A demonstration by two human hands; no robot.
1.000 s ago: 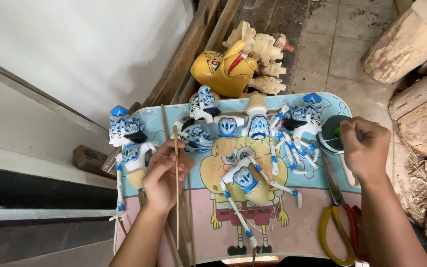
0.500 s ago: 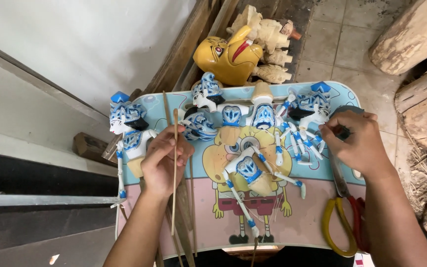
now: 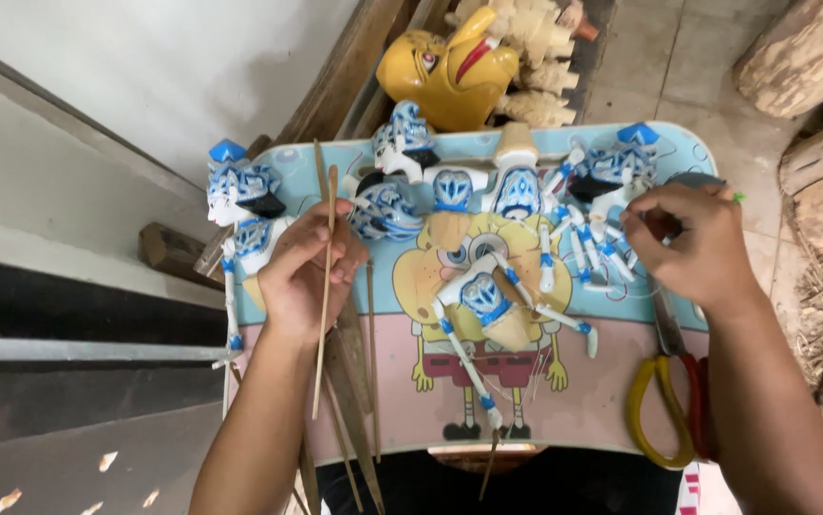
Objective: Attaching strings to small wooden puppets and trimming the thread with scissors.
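My left hand [image 3: 305, 272] grips a thin stick [image 3: 324, 286]; my right hand [image 3: 693, 243] pinches something tiny. Puppets [image 3: 488, 238] between them lie painted but stickless.

A small lap table [image 3: 621, 329] with rounded corners, pale blue at the far half and pink at the near half, is printed with a yellow cartoon figure. Blue-and-white painted puppets [image 3: 488, 300] are laid across its far edge and middle. Thin wooden sticks [image 3: 370, 353] are spread along its left edge. Yellow-handled scissors [image 3: 664, 405] are placed at the near right corner.
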